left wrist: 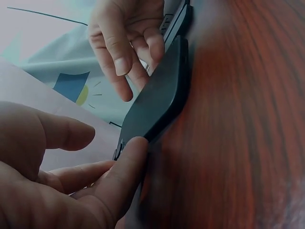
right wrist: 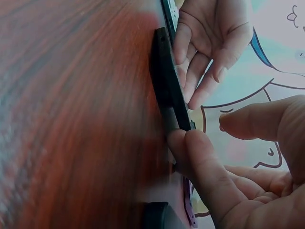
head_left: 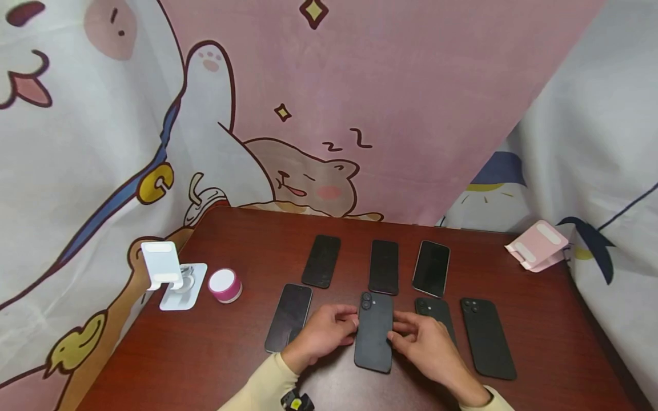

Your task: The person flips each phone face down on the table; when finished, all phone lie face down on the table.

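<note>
Dark-grey phone, back up, between my hands at the table | left hand and right hand relaxed, fingertips at opposite long edges, not wrapped round | I'd press evenly, keep it level, clear of the screen-up phone

A person's left hand and right hand face each other, palms turned inward, fingers lightly bent and parted. Both forearms, in cream sleeves, angle in from below, bare skin showing at the right wrist.
</note>
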`<action>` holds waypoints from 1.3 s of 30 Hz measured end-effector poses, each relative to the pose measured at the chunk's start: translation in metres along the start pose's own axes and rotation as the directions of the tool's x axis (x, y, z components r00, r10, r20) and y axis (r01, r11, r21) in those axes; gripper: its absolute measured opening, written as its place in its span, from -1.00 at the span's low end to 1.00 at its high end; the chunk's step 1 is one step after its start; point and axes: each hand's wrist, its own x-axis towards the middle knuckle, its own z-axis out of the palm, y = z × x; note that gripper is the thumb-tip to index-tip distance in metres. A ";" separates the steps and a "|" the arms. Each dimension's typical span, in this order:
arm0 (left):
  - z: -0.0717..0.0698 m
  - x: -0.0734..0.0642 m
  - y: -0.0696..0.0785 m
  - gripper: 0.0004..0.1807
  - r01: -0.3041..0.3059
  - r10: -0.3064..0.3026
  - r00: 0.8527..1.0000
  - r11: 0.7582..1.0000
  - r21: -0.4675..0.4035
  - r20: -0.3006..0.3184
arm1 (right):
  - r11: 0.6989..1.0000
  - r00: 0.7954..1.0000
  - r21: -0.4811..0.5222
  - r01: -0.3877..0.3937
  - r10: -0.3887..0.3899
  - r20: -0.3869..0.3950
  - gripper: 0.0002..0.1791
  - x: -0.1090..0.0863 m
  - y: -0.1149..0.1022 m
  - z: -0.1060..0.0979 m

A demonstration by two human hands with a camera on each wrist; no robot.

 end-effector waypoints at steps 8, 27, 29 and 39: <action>-0.001 0.001 0.001 -0.56 0.014 -0.014 1.000 1.000 -0.020 0.012 | 1.000 1.000 -0.014 0.007 -0.007 -0.006 -0.46 0.000 0.000 -0.003; -0.046 -0.013 0.007 -0.57 -0.087 0.100 0.991 0.987 0.136 -0.094 | 0.971 0.971 0.018 0.236 -0.237 0.035 -0.65 0.026 -0.029 0.016; -0.054 -0.016 0.006 -0.58 -0.087 0.105 0.987 0.986 0.140 -0.125 | 0.967 0.966 0.011 0.256 -0.256 0.044 -0.65 0.031 -0.033 0.021; -0.099 -0.031 0.002 -0.61 0.002 0.098 0.935 0.960 0.281 -0.340 | 0.949 0.942 0.064 0.309 -0.315 0.115 -0.61 0.046 -0.050 0.058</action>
